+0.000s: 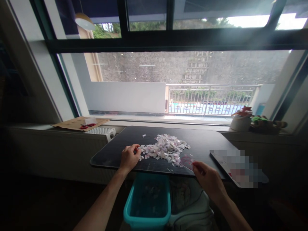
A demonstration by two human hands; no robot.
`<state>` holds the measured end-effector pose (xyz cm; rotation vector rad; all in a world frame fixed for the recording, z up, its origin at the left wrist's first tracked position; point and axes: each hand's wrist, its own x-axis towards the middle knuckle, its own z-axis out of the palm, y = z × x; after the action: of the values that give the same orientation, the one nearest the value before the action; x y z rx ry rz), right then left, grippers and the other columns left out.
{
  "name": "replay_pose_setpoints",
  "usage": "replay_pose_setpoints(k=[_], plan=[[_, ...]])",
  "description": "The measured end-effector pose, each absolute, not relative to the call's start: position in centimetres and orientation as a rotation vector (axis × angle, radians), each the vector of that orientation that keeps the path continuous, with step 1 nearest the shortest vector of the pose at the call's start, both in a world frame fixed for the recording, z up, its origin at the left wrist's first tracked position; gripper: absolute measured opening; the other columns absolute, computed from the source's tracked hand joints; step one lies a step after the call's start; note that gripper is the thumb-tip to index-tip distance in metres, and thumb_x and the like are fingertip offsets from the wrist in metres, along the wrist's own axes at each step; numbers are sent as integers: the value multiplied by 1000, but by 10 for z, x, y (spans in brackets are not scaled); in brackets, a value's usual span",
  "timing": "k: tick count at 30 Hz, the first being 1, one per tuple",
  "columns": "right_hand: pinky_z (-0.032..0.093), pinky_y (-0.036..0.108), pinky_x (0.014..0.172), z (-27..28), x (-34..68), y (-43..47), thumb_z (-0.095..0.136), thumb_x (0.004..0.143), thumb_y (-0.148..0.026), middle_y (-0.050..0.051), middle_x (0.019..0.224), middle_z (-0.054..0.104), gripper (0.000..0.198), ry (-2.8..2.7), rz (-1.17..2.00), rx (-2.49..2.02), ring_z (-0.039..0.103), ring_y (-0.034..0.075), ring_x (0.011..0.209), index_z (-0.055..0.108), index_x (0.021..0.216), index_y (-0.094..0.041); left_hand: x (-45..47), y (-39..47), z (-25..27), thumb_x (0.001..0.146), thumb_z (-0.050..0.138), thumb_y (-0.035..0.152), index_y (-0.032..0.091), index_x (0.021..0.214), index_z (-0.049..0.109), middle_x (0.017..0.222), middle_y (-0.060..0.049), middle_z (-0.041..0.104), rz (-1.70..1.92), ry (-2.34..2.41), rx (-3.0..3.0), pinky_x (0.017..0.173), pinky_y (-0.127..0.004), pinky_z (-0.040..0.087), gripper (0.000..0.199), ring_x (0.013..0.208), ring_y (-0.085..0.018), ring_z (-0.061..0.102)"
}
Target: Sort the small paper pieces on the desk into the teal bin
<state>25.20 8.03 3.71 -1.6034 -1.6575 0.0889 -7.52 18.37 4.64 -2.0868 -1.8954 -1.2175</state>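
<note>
A loose heap of small white paper scraps (168, 146), some with pinkish print, is spread on the dark tabletop (110, 154). At the heap's left end rests my left hand (131, 156), its fingers loosely curved and apart beside the scraps. My right hand (209, 178) pinches a thin, see-through sheet with pink markings (186, 161) at the table's front edge. The sheet's far end reaches the right side of the heap. Below the front edge stands a turquoise bin (146, 221) with some scraps inside.
A flat item, partly pixelated (222, 163), overhangs the table's right corner. On the windowsill, red-handled scissors (88, 126) lie on brown paper (69, 123) at left; a white pot (240, 123) stands at right. A radiator (103, 131) is beside the table's left end.
</note>
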Motion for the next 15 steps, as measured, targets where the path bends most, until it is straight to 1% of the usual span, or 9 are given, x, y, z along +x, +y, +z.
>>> replay_pose_setpoints(k=[3, 6, 9, 15], plan=[[49, 27, 59, 36, 246, 73, 46, 85, -38, 5, 75, 72, 30, -1690, 31, -1566, 63, 18, 61, 70, 90, -21, -74, 183, 46, 78, 52, 30, 21, 91, 66, 80, -4, 67, -1223, -1896, -2084, 77, -34, 47, 22, 87, -24, 60], [49, 27, 60, 34, 249, 66, 44, 86, -35, 6, 82, 73, 29, -1661, -68, -1569, 65, 19, 66, 68, 94, -21, -74, 182, 47, 78, 52, 29, 21, 91, 66, 79, -3, 67, -1234, -1895, -2077, 79, -34, 47, 21, 87, -23, 61], [49, 27, 62, 31, 250, 62, 44, 87, -33, 6, 87, 72, 25, -1695, -141, -1558, 67, 19, 70, 67, 92, -23, -73, 182, 47, 78, 53, 28, 22, 91, 66, 78, -2, 67, -1237, -1892, -2077, 81, -34, 47, 19, 88, -23, 61], [47, 25, 66, 31, 214, 59, 42, 88, -24, 5, 84, 71, 23, -1819, -169, -1450, 66, 18, 69, 65, 91, -21, -73, 183, 45, 78, 55, 26, 21, 90, 66, 78, -3, 67, -1240, -1884, -2063, 82, -34, 46, 17, 88, -23, 60]])
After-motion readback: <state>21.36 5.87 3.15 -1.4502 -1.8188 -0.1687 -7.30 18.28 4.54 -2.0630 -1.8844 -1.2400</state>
